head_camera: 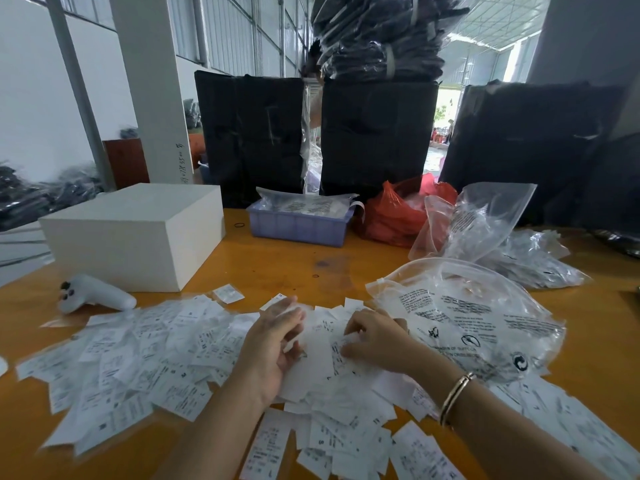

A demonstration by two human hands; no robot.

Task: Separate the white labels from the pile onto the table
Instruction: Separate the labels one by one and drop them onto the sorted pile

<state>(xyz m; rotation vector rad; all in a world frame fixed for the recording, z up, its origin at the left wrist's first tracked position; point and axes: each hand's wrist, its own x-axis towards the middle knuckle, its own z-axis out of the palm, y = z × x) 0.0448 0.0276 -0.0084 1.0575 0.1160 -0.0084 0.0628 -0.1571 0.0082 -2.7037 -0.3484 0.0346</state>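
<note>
A wide pile of white printed labels (152, 358) covers the near part of the orange table (294, 265). My left hand (273, 344) hovers over the middle of the pile, blurred, with its fingers bent round a white label (294, 337). My right hand (374, 337), with a bracelet on its wrist, lies palm down on the labels just to the right, fingertips curled onto a label. Several loose labels lie apart near the table's front edge (419, 455).
A clear printed plastic bag (478, 317) lies right of my hands, more clear bags (485, 223) behind it. A white box (138, 233) and a white handheld device (93, 294) sit at left. A purple tray (298, 226), red bag (391, 216) and black bundles stand at the back.
</note>
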